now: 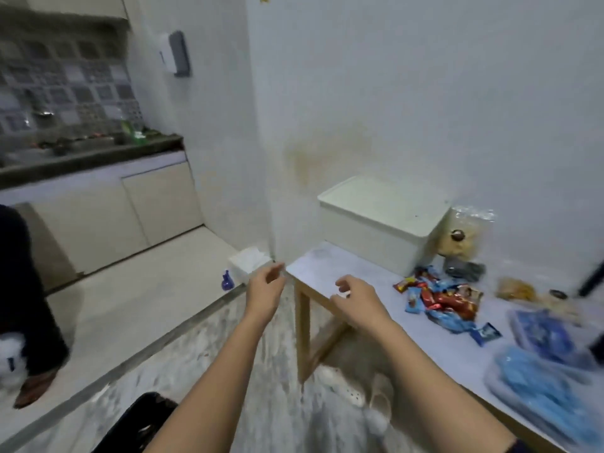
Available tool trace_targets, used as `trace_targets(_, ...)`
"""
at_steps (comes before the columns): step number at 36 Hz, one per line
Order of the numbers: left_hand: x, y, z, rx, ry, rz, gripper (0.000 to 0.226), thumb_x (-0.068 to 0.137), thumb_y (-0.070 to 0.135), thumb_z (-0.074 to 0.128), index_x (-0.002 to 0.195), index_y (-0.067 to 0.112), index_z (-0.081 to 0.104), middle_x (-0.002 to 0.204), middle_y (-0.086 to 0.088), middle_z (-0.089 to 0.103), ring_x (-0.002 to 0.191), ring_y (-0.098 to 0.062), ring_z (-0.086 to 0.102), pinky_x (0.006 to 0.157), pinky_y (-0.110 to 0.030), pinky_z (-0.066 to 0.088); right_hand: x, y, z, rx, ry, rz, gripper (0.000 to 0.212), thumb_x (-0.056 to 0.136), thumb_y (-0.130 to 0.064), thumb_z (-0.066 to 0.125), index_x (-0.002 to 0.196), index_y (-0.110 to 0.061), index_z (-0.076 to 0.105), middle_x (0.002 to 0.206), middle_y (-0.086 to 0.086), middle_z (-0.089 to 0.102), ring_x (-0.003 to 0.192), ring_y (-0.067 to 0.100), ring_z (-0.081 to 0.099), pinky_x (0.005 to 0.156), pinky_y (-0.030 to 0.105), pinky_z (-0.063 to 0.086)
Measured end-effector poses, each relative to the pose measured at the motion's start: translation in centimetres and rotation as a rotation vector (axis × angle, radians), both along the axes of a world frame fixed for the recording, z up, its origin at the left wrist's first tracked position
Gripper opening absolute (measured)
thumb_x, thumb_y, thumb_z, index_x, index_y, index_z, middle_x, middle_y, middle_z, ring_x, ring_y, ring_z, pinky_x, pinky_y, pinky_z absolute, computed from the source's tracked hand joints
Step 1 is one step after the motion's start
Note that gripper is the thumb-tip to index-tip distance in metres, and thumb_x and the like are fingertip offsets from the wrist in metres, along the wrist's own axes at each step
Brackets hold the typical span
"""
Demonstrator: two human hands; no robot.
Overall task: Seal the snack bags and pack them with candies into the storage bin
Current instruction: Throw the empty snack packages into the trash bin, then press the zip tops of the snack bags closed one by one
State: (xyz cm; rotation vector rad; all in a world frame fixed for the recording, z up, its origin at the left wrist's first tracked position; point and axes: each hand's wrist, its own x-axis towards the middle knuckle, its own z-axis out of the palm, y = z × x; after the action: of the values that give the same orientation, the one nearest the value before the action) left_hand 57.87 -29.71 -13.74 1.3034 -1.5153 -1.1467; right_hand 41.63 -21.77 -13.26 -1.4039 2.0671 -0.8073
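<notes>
Your left hand (265, 286) hovers off the desk (369, 308) edge, fingers loosely curled, empty. Your right hand (356, 297) hangs over the desk, likewise. Further right: lidded storage bin (376, 230), candies (441, 299), snack bags (464, 233).

Single head cam, wide-angle, sitting above and behind both forearms and looking forward and down. It's facing a white wall corner, with the worktop (385, 325) running off to the right and the floor filling lower left. Left hand (265, 289) and right hand (358, 300) are landing near frame centre, close to the lens. Storage bin (379, 223) is sitting mid-distance against the wall. Edges are bending and blurring. No second view to overlap with.
</notes>
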Motion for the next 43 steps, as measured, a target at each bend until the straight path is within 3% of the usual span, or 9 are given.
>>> trace_targets(4, -8.8, 2.8, 2.0, -0.038, -0.004, -0.156, 0.034, 0.090, 0.006, 0.055, 0.123, 0.011, 0.059, 0.125, -0.005, 0.060, 0.115, -0.018, 0.054, 0.089, -0.024, 0.040, -7.5, 4.3, 2.4, -0.043, 0.011, -0.140, 0.038, 0.087, -0.026, 0.057, 0.123, -0.014, 0.053, 0.123, 0.005, 0.056, 0.106, 0.022, 0.056, 0.089, 0.035, 0.049)
trace_targets(8, -16.8, 5.4, 3.5, -0.074, 0.013, -0.294, 0.035, 0.091, 0.005, 0.054, 0.125, 0.011, 0.057, 0.128, -0.005, 0.059, 0.119, -0.019, 0.053, 0.092, -0.026, 0.041, -14.6, 8.6, 4.2, -0.064, -0.005, -0.248, 0.031, 0.088, -0.020, 0.055, 0.118, -0.009, 0.055, 0.116, 0.010, 0.060, 0.091, 0.023, 0.059, 0.059, 0.019, 0.047)
trace_targets(12, -24.2, 8.4, 4.2, -0.093, 0.038, -0.380, 0.035, 0.091, 0.002, 0.053, 0.125, 0.006, 0.057, 0.125, -0.009, 0.060, 0.116, -0.020, 0.054, 0.090, -0.026, 0.043, -20.7, 12.4, 4.8, -0.094, 0.062, -0.351, 0.029, 0.085, -0.023, 0.058, 0.112, -0.014, 0.058, 0.117, 0.007, 0.061, 0.105, 0.024, 0.057, 0.090, 0.036, 0.048)
trace_targets(18, -32.3, 11.7, 2.3, -0.024, 0.067, -0.504, 0.036, 0.090, 0.000, 0.053, 0.125, 0.006, 0.057, 0.125, -0.012, 0.060, 0.115, -0.022, 0.056, 0.093, -0.032, 0.047, -27.8, 17.0, 3.6, -0.104, 0.049, -0.477, 0.029, 0.084, -0.021, 0.059, 0.112, -0.013, 0.058, 0.112, 0.006, 0.060, 0.099, 0.020, 0.056, 0.088, 0.032, 0.046)
trace_targets(23, -37.0, 12.6, -0.3, 0.008, 0.001, -0.589, 0.036, 0.091, 0.004, 0.053, 0.126, 0.012, 0.057, 0.125, -0.009, 0.059, 0.079, -0.003, 0.056, 0.068, -0.017, 0.047, -32.3, 19.1, 1.4, -0.064, 0.035, -0.575, 0.027, 0.086, -0.018, 0.058, 0.113, -0.013, 0.057, 0.109, 0.005, 0.060, 0.093, 0.019, 0.055, 0.085, 0.032, 0.045)
trace_targets(25, -38.7, 12.4, -1.3, 0.028, -0.024, -0.623, 0.036, 0.091, 0.004, 0.053, 0.127, 0.010, 0.056, 0.127, -0.009, 0.059, 0.096, -0.011, 0.059, 0.079, -0.021, 0.047, -33.8, 19.3, 0.3, -0.055, 0.005, -0.627, 0.029, 0.087, -0.016, 0.056, 0.116, -0.013, 0.057, 0.110, 0.004, 0.060, 0.094, 0.019, 0.055, 0.087, 0.031, 0.045)
trace_targets(29, -41.8, 10.8, -3.0, 0.068, -0.085, -0.682, 0.039, 0.091, 0.003, 0.053, 0.131, 0.008, 0.053, 0.131, -0.010, 0.056, 0.121, -0.021, 0.051, 0.091, -0.025, 0.041, -36.4, 18.3, -2.0, -0.020, -0.034, -0.670, 0.029, 0.089, -0.018, 0.054, 0.118, -0.014, 0.055, 0.108, 0.001, 0.058, 0.091, 0.019, 0.058, 0.087, 0.033, 0.047)
trace_targets(38, -50.4, 0.2, -5.5, 0.170, -0.092, -0.660, 0.041, 0.091, 0.003, 0.053, 0.132, 0.004, 0.048, 0.122, -0.010, 0.057, 0.088, -0.014, 0.055, 0.050, -0.007, 0.044, -43.5, 8.1, -5.4, -0.030, -0.102, -0.749, 0.028, 0.088, -0.012, 0.056, 0.115, -0.009, 0.057, 0.113, 0.008, 0.061, 0.094, 0.018, 0.054, 0.084, 0.030, 0.046)
trace_targets(43, -55.2, -6.5, -6.4, 0.165, -0.136, -0.602, 0.032, 0.089, 0.001, 0.051, 0.118, 0.014, 0.052, 0.094, 0.003, 0.051, 0.075, -0.008, 0.046, 0.058, -0.019, 0.036, -47.5, 0.7, -6.3, -0.038, -0.124, -0.780, 0.032, 0.089, -0.018, 0.054, 0.121, -0.015, 0.056, 0.114, 0.005, 0.061, 0.089, 0.016, 0.054, 0.075, 0.025, 0.041)
